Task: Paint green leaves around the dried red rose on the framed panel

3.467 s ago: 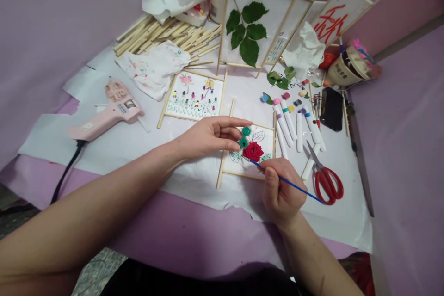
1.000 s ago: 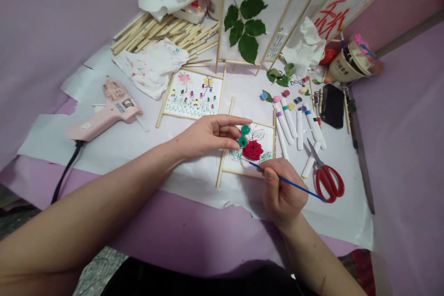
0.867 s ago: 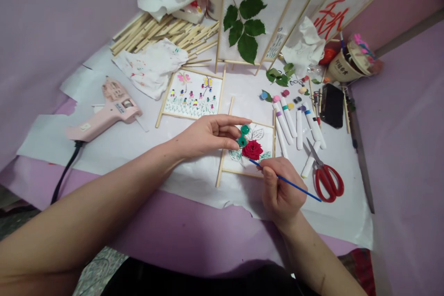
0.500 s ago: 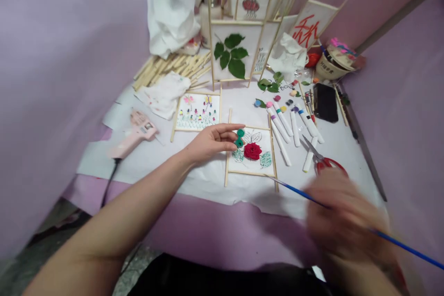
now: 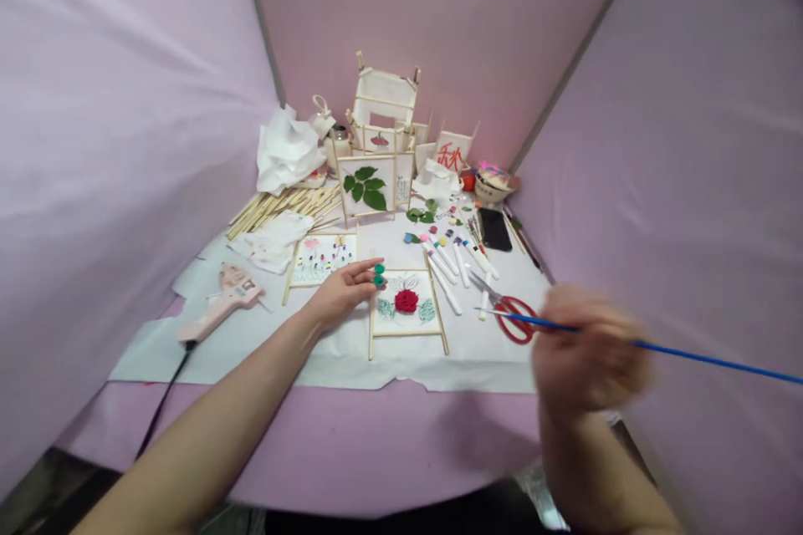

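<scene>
Teal rosettes [image 5: 379,274], pinched by the left hand [image 5: 339,294] with its fingers together just above the rose panel [image 5: 392,326], could drop if the pinch slackens, while the blurred right hand [image 5: 590,347], its fingers unreadable, could knock the blue paintbrush [image 5: 690,355] against the red scissors [image 5: 514,322] right of the panel.

Left hand [image 5: 340,297]: palm down, low and left of the right hand, fingers reaching forward, fingertips [image 5: 370,266] drawn toward the thumb in a small pinch.
Left forearm [image 5: 207,426]: slanting up from the bottom left to the wrist, wrist nearly straight.
Right hand [image 5: 590,349]: raised, well right of the left hand, fingers curled in a grip, too blurred for detail.
Right forearm [image 5: 583,468]: rising almost straight from the bottom edge.
</scene>
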Demonstrator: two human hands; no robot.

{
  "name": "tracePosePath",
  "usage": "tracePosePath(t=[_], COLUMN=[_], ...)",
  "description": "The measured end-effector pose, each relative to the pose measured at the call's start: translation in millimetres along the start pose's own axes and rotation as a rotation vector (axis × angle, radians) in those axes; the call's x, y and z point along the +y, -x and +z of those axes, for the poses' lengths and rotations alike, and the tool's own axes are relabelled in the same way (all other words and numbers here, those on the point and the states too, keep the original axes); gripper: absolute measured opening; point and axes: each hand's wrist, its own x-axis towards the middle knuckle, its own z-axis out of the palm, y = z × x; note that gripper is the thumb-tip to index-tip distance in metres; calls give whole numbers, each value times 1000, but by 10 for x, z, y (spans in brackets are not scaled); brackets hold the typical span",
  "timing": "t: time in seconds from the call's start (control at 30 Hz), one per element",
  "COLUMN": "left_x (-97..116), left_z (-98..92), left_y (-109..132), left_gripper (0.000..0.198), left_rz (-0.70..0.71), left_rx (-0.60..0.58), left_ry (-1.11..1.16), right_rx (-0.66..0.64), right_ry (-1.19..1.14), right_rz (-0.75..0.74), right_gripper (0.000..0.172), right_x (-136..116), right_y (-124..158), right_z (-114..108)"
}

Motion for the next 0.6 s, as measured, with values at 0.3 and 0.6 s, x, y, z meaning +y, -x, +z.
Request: tracePosePath(t=[0.3, 0.6], left_x=[-89, -98], left_z=[-72, -111], left_y=[-25, -17], left_gripper=[57, 57], left_rz=[-53, -92], left_rx=[-49, -110], left_ry=[30, 59], right_rx=[-170, -184], right_ry=[-404, -456], right_rz=[146, -8], right_gripper=[24, 25], right_x=[189, 425], right_y=[-74, 65], right_z=[739, 1010])
